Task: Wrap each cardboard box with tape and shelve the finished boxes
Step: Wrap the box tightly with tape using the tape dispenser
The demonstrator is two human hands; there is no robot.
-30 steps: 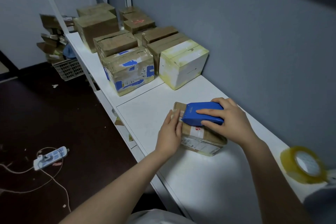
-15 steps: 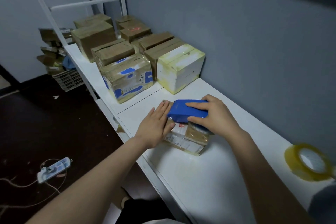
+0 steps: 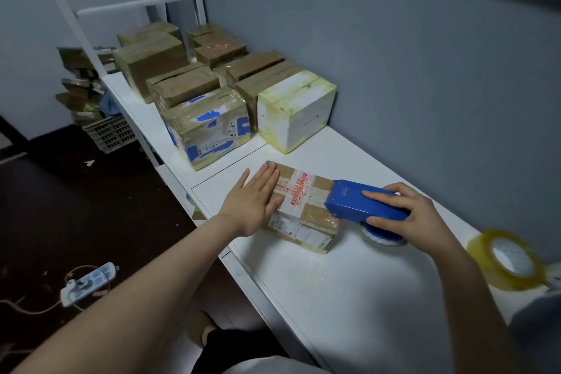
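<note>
Cardboard box (image 3: 303, 215): lies flat on white counter (image 3: 349, 297), mid-length, somewhat nearer the front edge than the wall edge. Clear tape and a red-printed strip cross its top; label on the near side face.

L hand (image 3: 258, 203): flat on the box's top at its left end, fingers straight and together, pressing down, gripping nothing.

R hand (image 3: 406, 215): fingers and thumb curled round blue tape dispenser (image 3: 358, 206). Dispenser nose sits on the box's right end; its roll hangs off that end, at counter level (contact w/ counter can't be confirmed).

Far end of counter: approx. ten taped boxes (image 3: 170, 61) packed in rows toward the wall edge, incl. white box (image 3: 297, 109) and blue-marked box (image 3: 209, 127), both nearest the work spot but apart from it.

Right end, by wall edge: yellowish spare tape roll (image 3: 510, 261), blurred.

Floor: power strip (image 3: 88, 284) w/ cable; plastic crate (image 3: 110, 133) beyond the counter's far end.
</note>
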